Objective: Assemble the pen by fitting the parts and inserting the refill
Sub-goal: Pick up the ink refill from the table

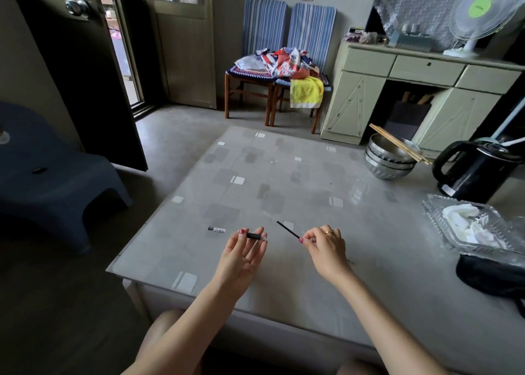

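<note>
My left hand pinches a short black pen grip section with a clear end, held level between thumb and fingers above the table. My right hand grips the thin black refill by its near end; the refill slants up and to the left, its tip free in the air. The two parts are apart, with a gap between them. A clear printed pen barrel piece with a dark end lies on the table just left of my left hand.
The low grey table holds stacked steel bowls with chopsticks, a black kettle, a clear plastic tray and a black pouch on the right. A blue stool stands left.
</note>
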